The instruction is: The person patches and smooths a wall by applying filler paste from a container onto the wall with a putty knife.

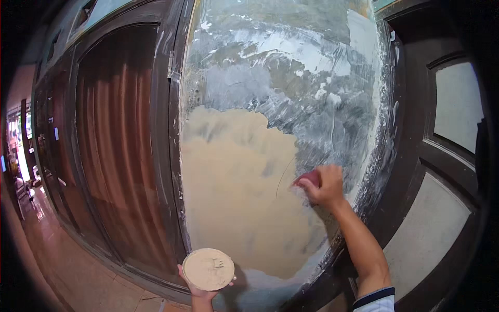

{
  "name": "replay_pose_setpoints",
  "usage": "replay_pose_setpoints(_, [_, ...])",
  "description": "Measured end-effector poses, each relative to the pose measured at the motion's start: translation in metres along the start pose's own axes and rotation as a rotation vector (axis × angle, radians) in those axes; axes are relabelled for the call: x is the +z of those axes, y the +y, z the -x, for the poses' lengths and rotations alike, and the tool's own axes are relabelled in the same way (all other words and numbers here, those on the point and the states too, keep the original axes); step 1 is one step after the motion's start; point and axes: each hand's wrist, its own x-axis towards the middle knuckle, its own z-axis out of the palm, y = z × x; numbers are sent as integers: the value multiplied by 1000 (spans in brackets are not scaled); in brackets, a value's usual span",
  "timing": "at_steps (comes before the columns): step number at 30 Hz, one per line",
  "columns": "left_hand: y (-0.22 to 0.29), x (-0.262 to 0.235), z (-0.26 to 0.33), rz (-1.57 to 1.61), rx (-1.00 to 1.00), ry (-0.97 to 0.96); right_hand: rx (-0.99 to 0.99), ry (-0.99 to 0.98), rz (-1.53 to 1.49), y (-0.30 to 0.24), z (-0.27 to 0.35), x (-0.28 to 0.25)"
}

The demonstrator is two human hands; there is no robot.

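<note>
My right hand (329,186) is closed around a dark red spreader (311,178), its edge against the wall. The spreader's full shape is hidden by my fingers. Beige putty (234,182) covers a broad patch of wall to the left of and below that hand, with greyish streaks showing through. Low in front, my left hand (199,292) supports a round, shallow container (185,271) from beneath. Smooth beige putty (208,268) fills it, with a few small marks on its surface.
Above the patch, the wall (322,104) is mottled grey with white smears. A dark-framed door with a reddish-brown curtain (119,130) borders it on the left. A dark panelled door (416,135) with pale panels stands on the right. Tiled floor (93,265) lies at lower left.
</note>
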Motion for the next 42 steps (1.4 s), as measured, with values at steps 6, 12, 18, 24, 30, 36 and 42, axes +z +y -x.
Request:
replay_pose_setpoints(6, [-1,1,4,-2,-15,30,95,66,-21,8,7,-6])
replay_pose_setpoints(12, [2,0,7,46,-56,-51,317,316,74,9,-17,-3])
replay_pose_setpoints(18, [3,1,10,5,-37,-20,8,18,26,-2,-1,0])
replay_pose_setpoints(24, [4,16,5,158,-165,-206,658,440,-304,30,-33,-28])
replay_pose_setpoints(30, [-4,78,-15,319,-247,-275,474,-123,-551,-41,-43,-90])
replay_pose_setpoints(36, [-13,119,-56,180,-239,-323,-54,-407,-305,-84,-53,-117])
replay_pose_setpoints(42, [-11,111,-72,130,-257,-517,-269,-337,-291,-95,-39,-129])
